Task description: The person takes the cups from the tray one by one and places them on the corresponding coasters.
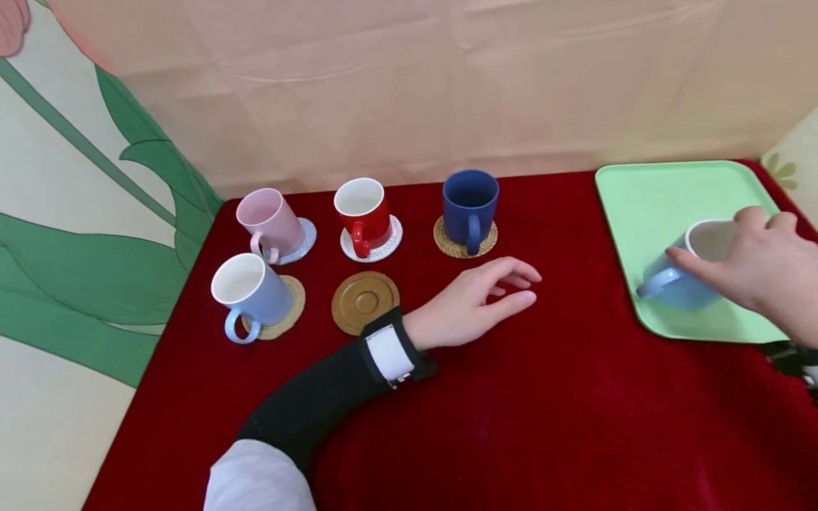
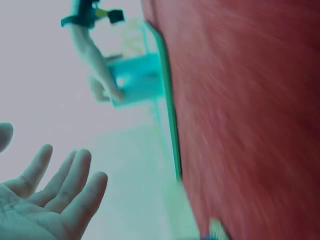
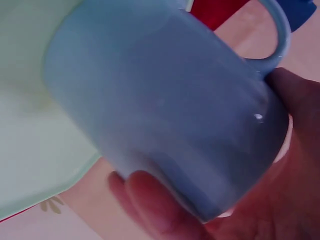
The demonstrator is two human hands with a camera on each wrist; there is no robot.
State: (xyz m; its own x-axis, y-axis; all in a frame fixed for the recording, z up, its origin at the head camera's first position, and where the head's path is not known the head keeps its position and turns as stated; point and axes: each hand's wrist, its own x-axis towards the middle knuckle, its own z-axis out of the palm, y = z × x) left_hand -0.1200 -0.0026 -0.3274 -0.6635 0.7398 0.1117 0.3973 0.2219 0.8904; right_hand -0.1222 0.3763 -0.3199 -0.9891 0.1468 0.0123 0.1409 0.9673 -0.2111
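At the right, my right hand (image 1: 770, 262) grips a light blue mug (image 1: 690, 289) by its rim, thumb on the near side and fingers over the far side. The mug is at the near part of the green tray (image 1: 677, 191); whether its base touches the tray I cannot tell. In the right wrist view the mug (image 3: 165, 105) fills the middle, its handle at the upper right. My left hand (image 1: 473, 301) hovers over the red cloth with loosely bent fingers, holding nothing, to the right of a bare brown wooden coaster (image 1: 366, 303).
Along the back stand a pink mug (image 1: 275, 223), a red mug (image 1: 371, 227) and a dark blue mug (image 1: 463, 213), each on a coaster. Another light blue mug (image 1: 262, 294) sits partly on a beige coaster (image 1: 295, 312) at the left. A cloth wall (image 1: 447, 92) rises behind.
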